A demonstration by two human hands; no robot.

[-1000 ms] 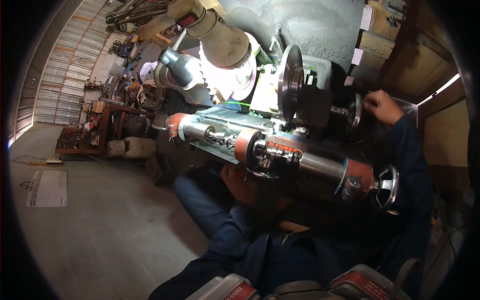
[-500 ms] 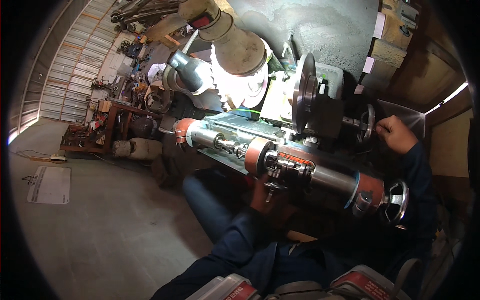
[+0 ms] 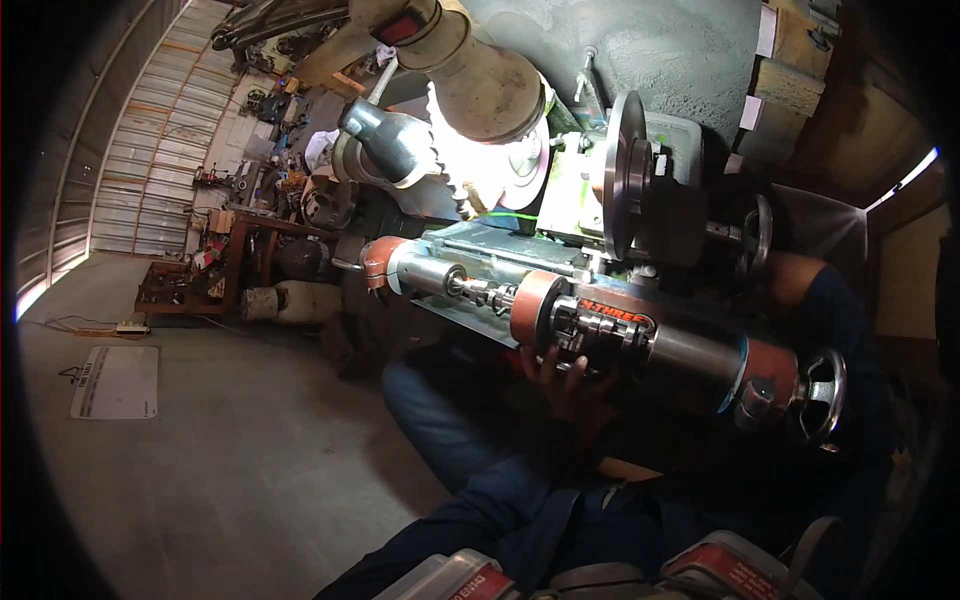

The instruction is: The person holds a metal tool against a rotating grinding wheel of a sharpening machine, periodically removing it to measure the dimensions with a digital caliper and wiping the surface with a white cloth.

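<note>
A shiny metal camshaft-like shaft [image 3: 485, 293] lies lengthwise along the machine, running through an orange-red ring [image 3: 531, 312] between two steel cylinders. Just below that ring, my left hand [image 3: 565, 385] reaches up with its fingers apart at the shaft's near side. Whether the fingertips touch the metal is hard to see. My right hand [image 3: 796, 278] is in shadow, close beneath a metal handwheel [image 3: 756, 238], its fingers hidden. A large metal disc [image 3: 624, 175] stands upright behind the shaft.
A bright lamp with a dusty shade [image 3: 485, 85] hangs over the machine. Another chrome handwheel [image 3: 822, 395] sits at the right end. Left stand a rust-brown rack [image 3: 235, 262] and a dirty cylinder [image 3: 312, 298]. A paper sheet [image 3: 116, 382] lies far left.
My left hand has come up from a small handle under the ring, spreading its fingers beside the shaft. My right hand has dropped lower by the handwheel. The view has shifted slightly.
</note>
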